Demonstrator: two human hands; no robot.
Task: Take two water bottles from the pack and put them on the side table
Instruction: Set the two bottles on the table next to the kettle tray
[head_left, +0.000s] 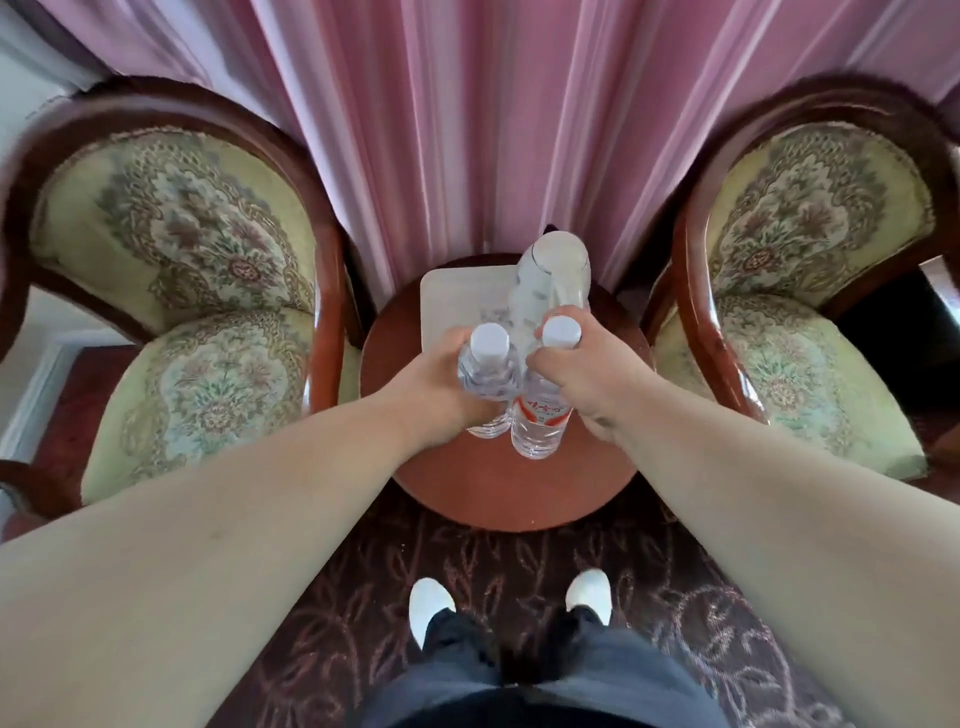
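Two clear water bottles with white caps stand upright side by side over the round reddish-brown side table (498, 483). My left hand (431, 384) grips the left bottle (488, 364) around its shoulder. My right hand (582, 364) grips the right bottle (540, 421), which has a red and white label, near its neck. Both bottle bases are at or just above the tabletop; contact cannot be told. No pack of bottles is in view.
A white tray (457, 296) holding a clear glass vessel (553, 275) sits at the table's back. Upholstered armchairs stand at the left (197, 291) and right (810, 291). Pink curtains (493, 114) hang behind. My feet in white slippers stand on patterned carpet (509, 556).
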